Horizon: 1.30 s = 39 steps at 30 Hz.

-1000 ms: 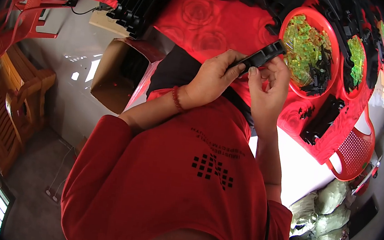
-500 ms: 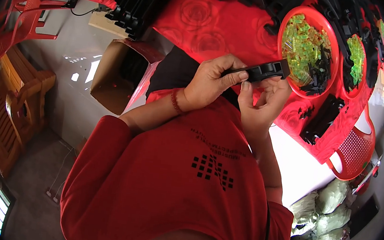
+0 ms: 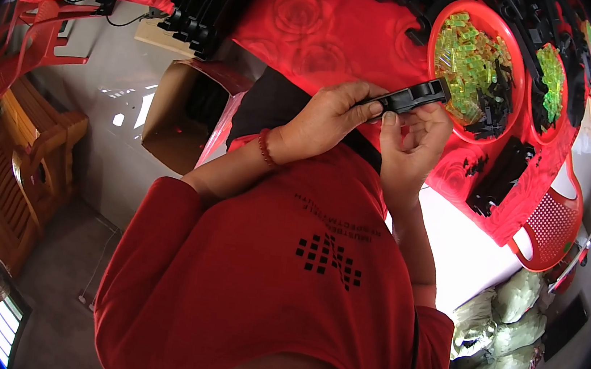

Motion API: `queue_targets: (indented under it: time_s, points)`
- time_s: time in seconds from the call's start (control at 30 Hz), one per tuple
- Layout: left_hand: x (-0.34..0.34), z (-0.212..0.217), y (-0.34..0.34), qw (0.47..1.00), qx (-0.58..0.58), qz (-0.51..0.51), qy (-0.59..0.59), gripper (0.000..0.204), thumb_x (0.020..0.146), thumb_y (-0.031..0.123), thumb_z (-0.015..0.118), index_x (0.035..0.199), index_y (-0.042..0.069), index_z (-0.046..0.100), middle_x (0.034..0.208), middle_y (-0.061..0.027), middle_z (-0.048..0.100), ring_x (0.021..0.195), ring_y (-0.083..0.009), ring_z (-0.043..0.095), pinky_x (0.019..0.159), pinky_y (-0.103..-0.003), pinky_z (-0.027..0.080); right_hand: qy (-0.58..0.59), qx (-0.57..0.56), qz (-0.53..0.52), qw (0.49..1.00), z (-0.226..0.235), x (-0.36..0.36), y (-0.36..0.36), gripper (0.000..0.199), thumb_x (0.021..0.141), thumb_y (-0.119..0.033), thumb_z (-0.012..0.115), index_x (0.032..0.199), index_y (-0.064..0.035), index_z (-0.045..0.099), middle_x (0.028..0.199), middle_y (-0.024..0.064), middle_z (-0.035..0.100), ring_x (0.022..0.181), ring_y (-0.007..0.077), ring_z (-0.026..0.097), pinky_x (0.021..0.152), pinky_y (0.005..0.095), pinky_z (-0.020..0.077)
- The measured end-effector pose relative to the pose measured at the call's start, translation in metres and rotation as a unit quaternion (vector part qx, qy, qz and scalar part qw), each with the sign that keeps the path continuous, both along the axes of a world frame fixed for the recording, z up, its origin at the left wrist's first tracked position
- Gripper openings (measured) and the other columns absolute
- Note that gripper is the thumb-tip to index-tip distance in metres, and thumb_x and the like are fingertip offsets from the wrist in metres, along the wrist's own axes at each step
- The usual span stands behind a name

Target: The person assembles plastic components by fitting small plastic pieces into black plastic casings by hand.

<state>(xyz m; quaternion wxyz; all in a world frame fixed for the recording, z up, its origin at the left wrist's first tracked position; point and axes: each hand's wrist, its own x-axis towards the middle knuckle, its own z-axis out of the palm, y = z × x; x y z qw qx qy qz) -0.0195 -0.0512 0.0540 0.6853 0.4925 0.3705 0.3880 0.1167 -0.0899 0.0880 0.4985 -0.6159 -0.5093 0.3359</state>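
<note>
My left hand (image 3: 329,115) is closed on a black plastic part (image 3: 416,96), its thumb lying along the near side. The part has raised edges and a hollow at its right end, and tilts up to the right. My right hand (image 3: 417,144) is at that end, with thumb and curled fingers against its underside. Whether it pinches anything small there is hidden. Just beyond the part stands a red basin (image 3: 517,100) holding yellow-green translucent pieces (image 3: 464,51) and small black pieces (image 3: 493,109).
A second red basin (image 3: 553,134) with yellow-green pieces stands further right. Long black parts (image 3: 218,1) lie stacked at the left of the red-clothed table (image 3: 307,22). Below them is an open cardboard box (image 3: 162,140). A red chair (image 3: 553,228) and several stuffed bags (image 3: 512,333) are at the right.
The right end of the black part has tipped up a little, and both hands have shifted slightly to the right. My left hand keeps its hold.
</note>
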Motion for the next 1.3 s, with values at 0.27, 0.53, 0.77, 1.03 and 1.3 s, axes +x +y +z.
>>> queue_targets:
  time_s: [0.27, 0.53, 0.77, 1.03, 1.3]
  points:
    - [-0.002, 0.000, -0.005, 0.997, -0.007, 0.001, 0.077, 0.019, 0.097, 0.015, 0.060, 0.107, 0.000, 0.064, 0.083, -0.0072, 0.066, 0.078, -0.0113, 0.061, 0.070, -0.027, 0.050, -0.028, -0.004, -0.007, 1.000, 0.000, -0.001, -0.002, 0.051, 0.078, 0.009, 0.071, 0.119, 0.0006, 0.040, 0.102, 0.0091, 0.053, 0.078, 0.0123, 0.057, 0.071, 0.0247, 0.0478]
    - [-0.005, -0.006, -0.002, 0.999, -0.038, 0.008, -0.016, 0.019, 0.093, 0.017, 0.066, 0.102, 0.000, 0.065, 0.087, -0.0028, 0.068, 0.082, -0.0083, 0.061, 0.074, -0.025, 0.050, -0.070, 0.065, 0.025, 0.995, -0.014, -0.002, -0.008, 0.054, 0.077, 0.004, 0.076, 0.118, -0.0002, 0.042, 0.101, 0.0069, 0.056, 0.077, 0.0104, 0.057, 0.071, 0.0251, 0.0456]
    - [-0.011, 0.008, 0.008, 0.988, 0.057, -0.044, 0.136, 0.024, 0.091, 0.023, 0.069, 0.094, 0.000, 0.064, 0.077, -0.0072, 0.065, 0.072, -0.0131, 0.061, 0.065, -0.028, 0.048, 0.177, -0.030, 0.014, 0.984, 0.010, 0.010, -0.004, 0.055, 0.090, -0.004, 0.066, 0.135, 0.0027, 0.035, 0.093, 0.0032, 0.055, 0.078, 0.0081, 0.057, 0.067, 0.0231, 0.0489]
    - [-0.018, 0.017, 0.043, 0.966, 0.002, -0.220, 0.139, 0.043, 0.096, 0.043, 0.058, 0.101, 0.000, 0.063, 0.078, -0.0092, 0.064, 0.073, -0.0197, 0.064, 0.067, -0.032, 0.050, 0.120, -0.111, 0.014, 0.986, 0.014, 0.033, 0.005, 0.028, 0.100, -0.012, 0.056, 0.125, -0.0019, 0.051, 0.089, 0.0036, 0.058, 0.073, 0.0102, 0.062, 0.068, 0.0231, 0.0522]
    - [-0.035, 0.022, 0.055, 0.977, 0.027, -0.188, 0.100, 0.053, 0.099, 0.049, 0.050, 0.118, 0.000, 0.059, 0.102, -0.0090, 0.064, 0.100, -0.0180, 0.061, 0.092, -0.032, 0.048, 0.125, -0.097, 0.000, 0.987, 0.009, 0.038, 0.008, 0.028, 0.100, -0.014, 0.055, 0.123, 0.0012, 0.050, 0.087, 0.0069, 0.062, 0.071, 0.0121, 0.063, 0.069, 0.0244, 0.0532]
